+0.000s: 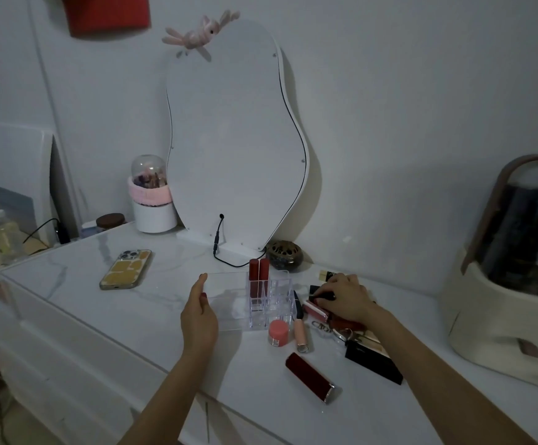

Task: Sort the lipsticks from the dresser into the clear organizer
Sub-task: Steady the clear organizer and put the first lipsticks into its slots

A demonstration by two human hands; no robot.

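In the head view, a clear organizer [261, 300] sits on a white dresser [107, 316], in front of a wavy mirror [235, 139]. Two red lipsticks [259, 277] stand upright side by side in the organizer's back-left compartments; the other compartments look empty.

The left hand [198, 313] grips the organizer's left edge, thumb on the top rim and fingers curled around the side wall.

The right hand [346, 298] rests right of the organizer, palm down, fingers bent and closed over a dark lipstick [323, 296], whose end sticks out past the fingertips [320, 292] toward the organizer. Just below those fingertips, a pink gloss tube [315, 311] lies on its side, touching or nearly touching the hand.

In front of the organizer stands a short pink jar [278, 332], and beside it lies a pale pink tube [300, 335]. Nearer the camera, well apart from both hands, a large red lipstick [311, 377] lies on its side. A black box [373, 361] lies under the right forearm. A phone [126, 269] lies left of the organizer.
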